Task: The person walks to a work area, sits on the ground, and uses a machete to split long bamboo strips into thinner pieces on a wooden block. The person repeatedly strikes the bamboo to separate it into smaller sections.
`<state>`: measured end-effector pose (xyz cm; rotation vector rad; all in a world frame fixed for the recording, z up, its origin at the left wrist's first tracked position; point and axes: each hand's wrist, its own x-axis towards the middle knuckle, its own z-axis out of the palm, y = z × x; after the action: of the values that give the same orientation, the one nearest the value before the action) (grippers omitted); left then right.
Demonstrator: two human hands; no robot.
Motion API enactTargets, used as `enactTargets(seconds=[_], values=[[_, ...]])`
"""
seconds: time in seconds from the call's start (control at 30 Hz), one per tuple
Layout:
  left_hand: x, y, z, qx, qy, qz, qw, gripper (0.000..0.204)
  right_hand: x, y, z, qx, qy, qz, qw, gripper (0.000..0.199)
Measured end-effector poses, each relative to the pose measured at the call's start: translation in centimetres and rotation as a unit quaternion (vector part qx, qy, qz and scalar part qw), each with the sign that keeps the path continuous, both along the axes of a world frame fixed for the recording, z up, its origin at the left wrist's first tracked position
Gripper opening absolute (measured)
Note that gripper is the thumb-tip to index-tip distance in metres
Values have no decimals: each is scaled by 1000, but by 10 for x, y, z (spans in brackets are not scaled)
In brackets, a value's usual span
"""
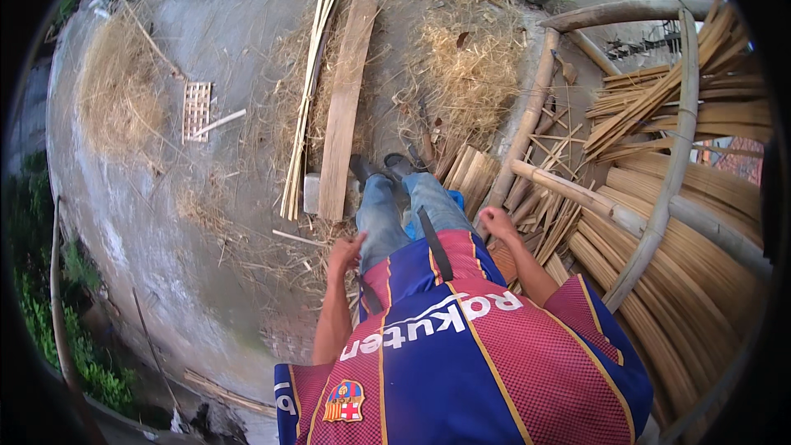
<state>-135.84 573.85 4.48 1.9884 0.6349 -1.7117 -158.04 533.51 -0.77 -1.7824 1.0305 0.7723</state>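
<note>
My left hand (346,252) hangs beside my left thigh, next to the jeans (381,218). Its fingers look loosely apart, and I see nothing in them. On the other side, my right hand (498,222) is raised beside my right thigh with the fingers curled in and nothing visible in them. It is nearest to the wooden rail (577,194) and to a short stack of wood slats (474,175). Ahead of my feet lies a long wooden plank (346,107), its near end by a pale block (311,194). A bundle of long thin bamboo strips (309,91) runs along its left.
A pole frame (540,91) stands at the right, around large bundles of split strips (684,239). Shavings lie in heaps, one far left (122,91), another ahead (470,66). A small woven lattice (197,112) rests on the concrete. Green plants (62,321) border the left.
</note>
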Motion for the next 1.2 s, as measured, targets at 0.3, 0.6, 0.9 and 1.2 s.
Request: enactTargets(seconds=[0.3,0.6,0.9,1.2], values=[[-95,-17,-11,-120,-220,-33,968,47,115,-87,-22,20,-79,-15,997,27],[-139,-22,38,-105,-154,32,982,42,121,-77,-43,51,-11,82,995,30],[-193,32,45,-131,-110,86,981,39,141,-40,-90,24,-19,180,983,32],[-224,75,-119,41,-289,155,944,41,185,155,-169,38,-161,324,932,23]])
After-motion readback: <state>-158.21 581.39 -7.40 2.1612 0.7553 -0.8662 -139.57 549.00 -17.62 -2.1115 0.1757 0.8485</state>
